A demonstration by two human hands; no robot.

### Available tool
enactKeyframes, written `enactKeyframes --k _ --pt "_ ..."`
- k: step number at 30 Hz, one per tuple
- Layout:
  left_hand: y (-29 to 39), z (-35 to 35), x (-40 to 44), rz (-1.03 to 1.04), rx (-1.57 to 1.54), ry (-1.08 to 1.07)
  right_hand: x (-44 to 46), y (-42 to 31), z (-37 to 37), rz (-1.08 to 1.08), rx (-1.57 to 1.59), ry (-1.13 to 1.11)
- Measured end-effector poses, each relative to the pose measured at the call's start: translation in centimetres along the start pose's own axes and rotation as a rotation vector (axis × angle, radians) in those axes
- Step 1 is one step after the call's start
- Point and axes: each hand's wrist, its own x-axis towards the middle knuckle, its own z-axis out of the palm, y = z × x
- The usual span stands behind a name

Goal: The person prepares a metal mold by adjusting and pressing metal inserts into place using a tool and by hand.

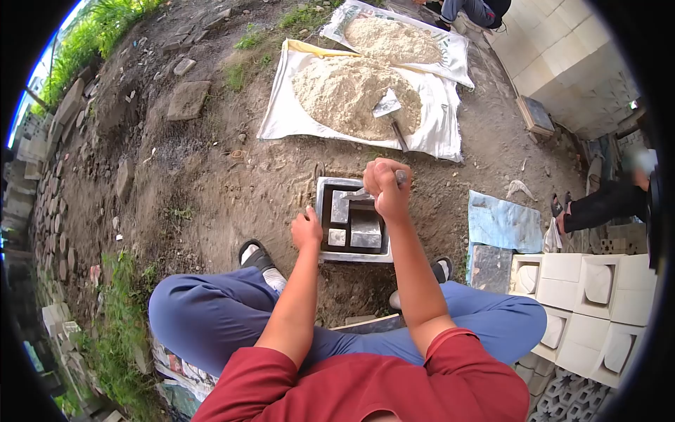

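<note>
Right hand (387, 186) clamps a handled tool (402, 178) over the metal mold (355, 258), set on dirt (232, 186); left hand (306, 227) curls at its left rim, grip unclear. Open ground stretches leftward; beyond the far edge, a trowel (387, 104) lies on heaped sand (330, 91).

from far off, i see an outdoor work yard. i can tell by the dirt ground (218, 176), the green grass (105, 32), two big sandy piles (337, 88) on white sacks (445, 130), a metal mold (355, 257), and pale blocks (562, 271) stacked to the right.
</note>
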Motion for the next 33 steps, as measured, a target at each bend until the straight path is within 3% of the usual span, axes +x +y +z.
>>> enactKeyframes --k 10,15,30,33 --pt "0.3 -0.1 -0.4 0.044 0.024 0.101 3.7 4.2 -0.2 0.066 -0.070 0.059" --pt "0.2 0.2 -0.7 0.393 0.040 0.328 4.5 4.9 0.3 0.125 -0.114 0.088" --pt "0.0 0.6 -0.2 0.299 0.037 0.264 4.8 9.0 0.0 0.230 -0.142 0.043" --pt "-0.2 0.8 -0.2 0.301 0.015 0.260 3.3 11.4 -1.3 0.198 -0.281 0.009"
